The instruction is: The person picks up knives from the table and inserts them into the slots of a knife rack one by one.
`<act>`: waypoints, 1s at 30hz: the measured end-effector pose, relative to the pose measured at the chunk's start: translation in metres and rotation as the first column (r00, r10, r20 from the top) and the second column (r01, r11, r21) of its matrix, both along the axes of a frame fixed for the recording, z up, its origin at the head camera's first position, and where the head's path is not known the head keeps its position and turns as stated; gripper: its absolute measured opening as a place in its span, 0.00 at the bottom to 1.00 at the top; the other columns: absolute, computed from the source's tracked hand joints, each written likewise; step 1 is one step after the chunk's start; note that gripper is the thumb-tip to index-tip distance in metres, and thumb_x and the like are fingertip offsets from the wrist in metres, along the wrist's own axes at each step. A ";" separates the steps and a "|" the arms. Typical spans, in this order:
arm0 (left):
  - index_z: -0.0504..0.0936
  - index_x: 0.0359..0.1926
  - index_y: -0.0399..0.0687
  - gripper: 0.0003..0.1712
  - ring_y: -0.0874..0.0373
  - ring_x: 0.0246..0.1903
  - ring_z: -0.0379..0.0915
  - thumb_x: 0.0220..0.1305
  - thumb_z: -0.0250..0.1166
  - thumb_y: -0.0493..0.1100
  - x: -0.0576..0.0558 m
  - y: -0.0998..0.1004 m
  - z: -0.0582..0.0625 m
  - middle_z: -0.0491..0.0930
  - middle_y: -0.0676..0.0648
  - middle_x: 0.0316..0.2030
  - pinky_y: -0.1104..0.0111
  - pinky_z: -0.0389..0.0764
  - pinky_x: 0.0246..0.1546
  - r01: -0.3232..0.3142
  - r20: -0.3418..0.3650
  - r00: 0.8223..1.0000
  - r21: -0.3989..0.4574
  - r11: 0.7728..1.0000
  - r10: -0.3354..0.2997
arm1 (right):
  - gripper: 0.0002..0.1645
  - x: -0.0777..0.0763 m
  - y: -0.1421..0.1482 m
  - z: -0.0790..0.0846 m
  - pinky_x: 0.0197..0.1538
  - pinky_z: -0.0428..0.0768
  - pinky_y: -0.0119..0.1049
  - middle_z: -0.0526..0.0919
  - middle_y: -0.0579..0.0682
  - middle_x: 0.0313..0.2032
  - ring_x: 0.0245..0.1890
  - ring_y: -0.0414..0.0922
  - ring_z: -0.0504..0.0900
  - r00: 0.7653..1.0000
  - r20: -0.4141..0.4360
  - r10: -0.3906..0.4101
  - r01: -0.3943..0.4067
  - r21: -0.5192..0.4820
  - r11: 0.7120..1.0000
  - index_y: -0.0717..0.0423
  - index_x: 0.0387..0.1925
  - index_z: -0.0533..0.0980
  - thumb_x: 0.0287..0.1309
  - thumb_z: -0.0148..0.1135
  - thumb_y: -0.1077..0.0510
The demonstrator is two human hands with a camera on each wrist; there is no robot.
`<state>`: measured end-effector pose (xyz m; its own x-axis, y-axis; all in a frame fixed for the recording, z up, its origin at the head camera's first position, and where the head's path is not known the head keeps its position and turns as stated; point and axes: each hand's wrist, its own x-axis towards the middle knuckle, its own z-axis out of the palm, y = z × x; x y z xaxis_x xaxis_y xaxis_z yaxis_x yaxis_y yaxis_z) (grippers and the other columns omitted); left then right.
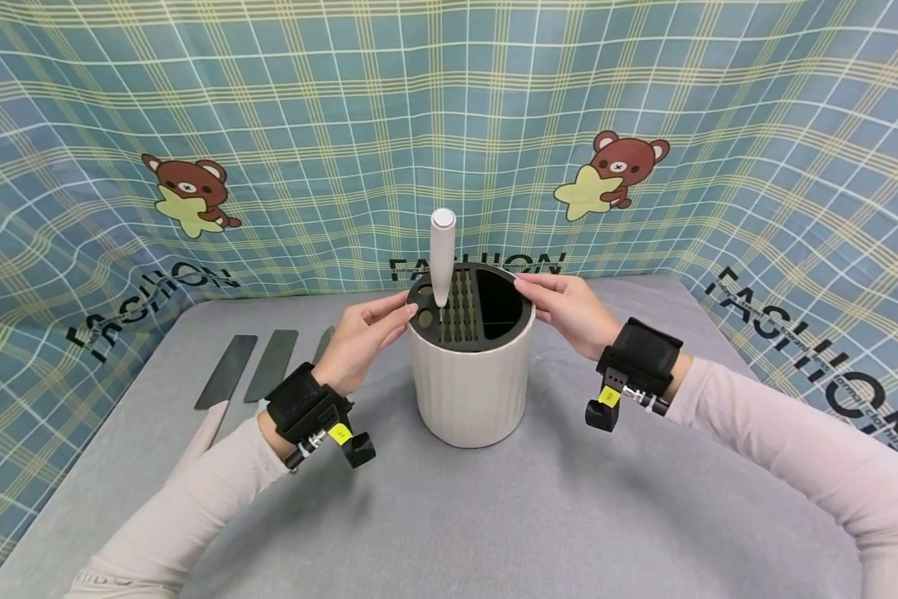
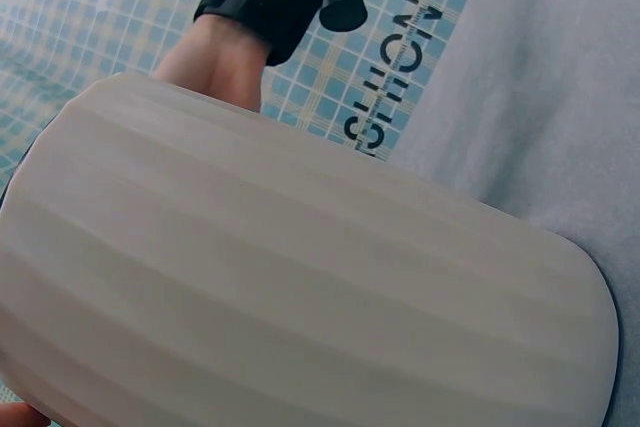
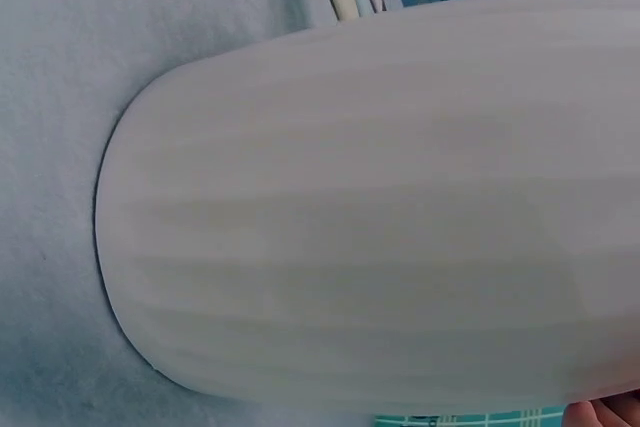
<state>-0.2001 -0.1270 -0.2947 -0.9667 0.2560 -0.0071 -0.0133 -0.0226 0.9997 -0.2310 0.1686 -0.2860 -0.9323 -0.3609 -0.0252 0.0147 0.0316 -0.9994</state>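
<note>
A white ribbed knife holder [image 1: 471, 391] with a black slotted top [image 1: 486, 338] stands upright on the grey cloth, between both hands. My left hand [image 1: 362, 337] grips its left rim, thumb at the top edge. On the right side, my right hand [image 1: 568, 309] holds the rim, thumb on top and fingers along the outer wall. A white-handled utensil [image 1: 442, 254] stands in the left part of the top, its lower end down in the holder. In both wrist views the holder's ribbed wall [image 2: 300, 277] fills most of the picture, and most of each hand is hidden.
Left of the holder lie knives with dark blades: one knife [image 1: 227, 370] with a pale handle, a second [image 1: 272, 366], and a third [image 1: 324, 341] partly behind the left hand. A checked curtain [image 1: 493, 125] with bears surrounds the grey table [image 1: 486, 524].
</note>
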 end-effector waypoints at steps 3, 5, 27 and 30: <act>0.62 0.72 0.44 0.32 0.57 0.68 0.62 0.70 0.59 0.43 0.000 0.000 0.001 0.60 0.46 0.72 0.73 0.70 0.68 -0.003 0.005 1.000 0.000 1.000 0.003 | 0.32 0.000 -0.001 -0.003 0.72 0.68 0.37 0.57 0.59 0.73 0.71 0.53 0.61 1.000 -0.008 -0.015 0.015 0.007 1.000 0.67 0.71 0.57 0.73 0.49 0.56; 0.63 0.72 0.44 0.32 0.57 0.68 0.63 0.70 0.60 0.43 0.000 0.000 0.001 0.60 0.46 0.71 0.72 0.70 0.68 -0.004 0.005 1.000 -0.001 1.000 0.004 | 0.31 -0.001 -0.002 -0.004 0.72 0.68 0.37 0.57 0.59 0.72 0.71 0.52 0.61 1.000 -0.012 -0.023 0.023 0.009 1.000 0.68 0.71 0.57 0.73 0.48 0.58; 0.66 0.71 0.59 0.34 0.55 0.65 0.65 0.67 0.61 0.58 -0.100 -0.146 -0.108 0.67 0.51 0.68 0.59 0.70 0.68 -0.110 -0.254 0.967 -0.371 0.922 0.013 | 0.30 -0.003 -0.003 -0.005 0.69 0.72 0.36 0.60 0.60 0.71 0.69 0.53 0.63 0.999 -0.023 -0.038 0.038 0.001 0.999 0.69 0.70 0.59 0.74 0.48 0.58; 0.62 0.73 0.47 0.36 0.47 0.67 0.62 0.70 0.58 0.56 -0.051 -0.127 -0.052 0.64 0.41 0.69 0.57 0.68 0.69 -0.074 -0.251 0.966 -0.517 0.853 -0.068 | 0.29 -0.004 -0.002 -0.005 0.69 0.72 0.36 0.60 0.60 0.71 0.69 0.53 0.63 0.999 -0.024 -0.035 0.035 -0.002 0.999 0.69 0.70 0.59 0.74 0.47 0.59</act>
<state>-0.2507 -0.2544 -0.3468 -0.9541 0.2806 0.1047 0.2382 0.4988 0.8334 -0.2349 0.1665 -0.2908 -0.9445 -0.3284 -0.0022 -0.0080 0.0299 -0.9995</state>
